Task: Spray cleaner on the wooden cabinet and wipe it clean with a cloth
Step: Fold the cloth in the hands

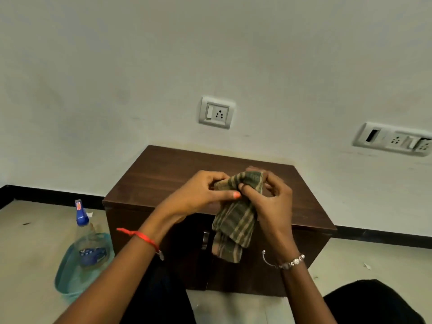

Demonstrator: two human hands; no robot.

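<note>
- A low, box-shaped dark brown wooden cabinet (168, 174) with a smooth grained top stands against the white wall; its front lies in shadow, so the doors are hard to make out.
- A clear plastic spray bottle of blue liquid with a blue nozzle (82, 232) stands on the floor left of the cabinet.
- A soft green-and-tan striped cloth (236, 220) hangs bunched above the cabinet top.
- The left hand (198, 195) and right hand (268, 199) both pinch the cloth's upper edge, fingers curled closed.

Dim, soft light; wide-angle edge warp
</note>
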